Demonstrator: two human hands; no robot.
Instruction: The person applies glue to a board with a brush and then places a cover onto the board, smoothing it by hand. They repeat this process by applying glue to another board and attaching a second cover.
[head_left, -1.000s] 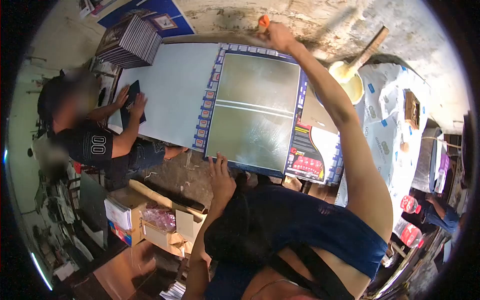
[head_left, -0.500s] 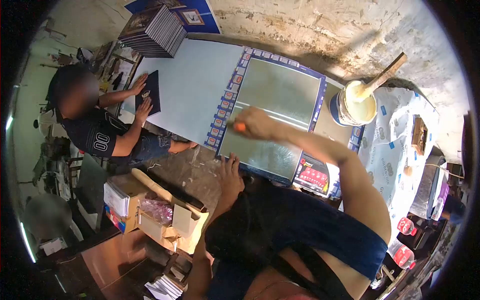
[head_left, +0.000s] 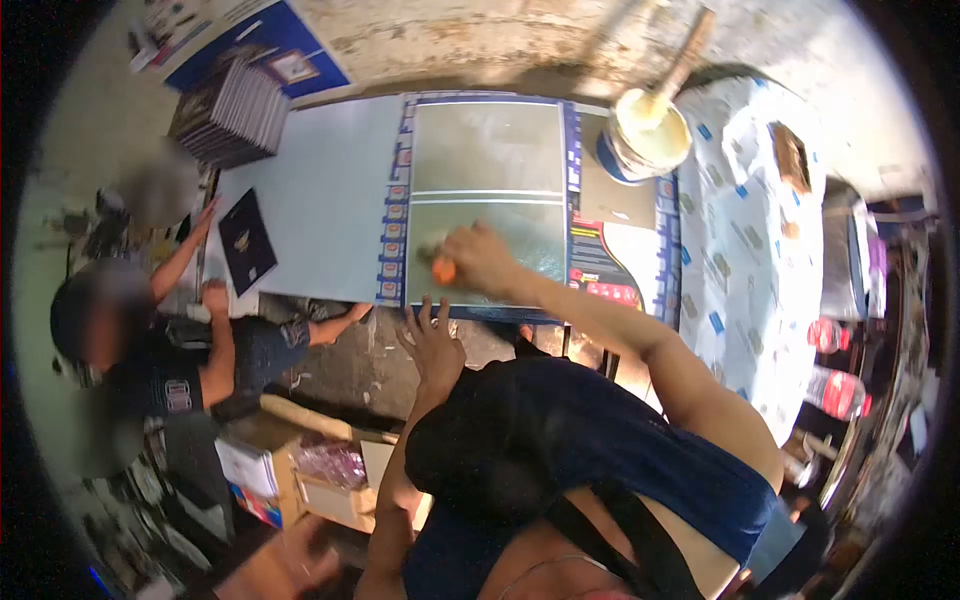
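Note:
My right hand [head_left: 482, 262] is closed around an orange-handled brush [head_left: 443, 270], whose dark head is blurred. It is over the lower left part of a grey-green sheet [head_left: 485, 150], which has a wet sheen and two white lines across its middle. My left hand [head_left: 433, 345] has its fingers spread, their tips at the near edge of the sheet by the lower left corner. Blue printed paper [head_left: 393, 240] shows around the sheet's sides.
A bucket of cream paste [head_left: 650, 140] with a wooden stick [head_left: 688, 50] stands right of the sheet. Left are white board [head_left: 330, 190], a dark folder [head_left: 247, 243], stacked books [head_left: 230, 115] and a co-worker [head_left: 150, 340]. Boxes [head_left: 330, 490] sit below. Patterned wrapping [head_left: 745, 250] lies right.
The view has turned and shifted. My right hand with the brush has moved toward the sheet's near left part. The co-worker's hands have drawn back from the dark folder.

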